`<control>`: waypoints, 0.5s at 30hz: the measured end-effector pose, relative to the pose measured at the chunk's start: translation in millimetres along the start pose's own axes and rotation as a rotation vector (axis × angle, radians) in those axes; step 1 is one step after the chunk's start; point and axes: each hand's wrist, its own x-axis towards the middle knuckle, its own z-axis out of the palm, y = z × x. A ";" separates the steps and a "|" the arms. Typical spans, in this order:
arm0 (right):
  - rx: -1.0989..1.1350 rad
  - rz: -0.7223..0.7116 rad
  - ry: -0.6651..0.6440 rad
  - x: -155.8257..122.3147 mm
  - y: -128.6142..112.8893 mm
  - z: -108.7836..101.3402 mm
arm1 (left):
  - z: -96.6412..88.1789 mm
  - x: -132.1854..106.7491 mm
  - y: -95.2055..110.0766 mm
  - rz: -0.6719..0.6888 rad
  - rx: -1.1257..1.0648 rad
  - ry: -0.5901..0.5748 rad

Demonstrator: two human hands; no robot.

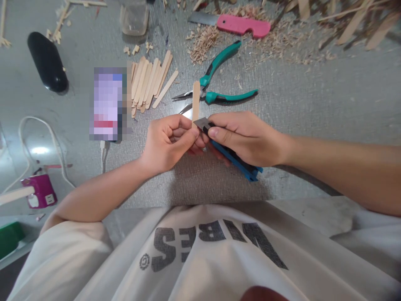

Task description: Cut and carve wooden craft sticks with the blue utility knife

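Observation:
My left hand (pixel 171 140) pinches the lower part of a wooden popsicle stick (pixel 196 100), which points up and away from me. In my right hand (pixel 250 138) is a blue utility knife (pixel 236 161), gripped with its handle slanting down to the right. Its blade (pixel 202 122) meets the stick just above my left thumb. Just beyond my hands lie needle-nose pliers (pixel 219 69) with teal handles, spread apart. A pile of popsicle sticks (pixel 150 81) rests on the table to the upper left of my left hand.
A pink-handled knife (pixel 244 25) lies among wood shavings (pixel 205 42). On the left are a phone (pixel 106 104) with its cable, a black case (pixel 46 62) and a purple plug adapter (pixel 40 190). A clear container (pixel 134 19) and more sticks (pixel 357 25) line the far side.

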 end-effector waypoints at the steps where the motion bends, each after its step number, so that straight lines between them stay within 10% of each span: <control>1: 0.009 -0.005 -0.001 -0.2 0.6 -0.1 | -0.3 0.0 -0.1 -0.004 0.007 0.004; 15: -0.039 0.066 0.062 -0.7 -5.0 3.1 | 0.6 -0.3 -3.7 -0.041 0.086 0.088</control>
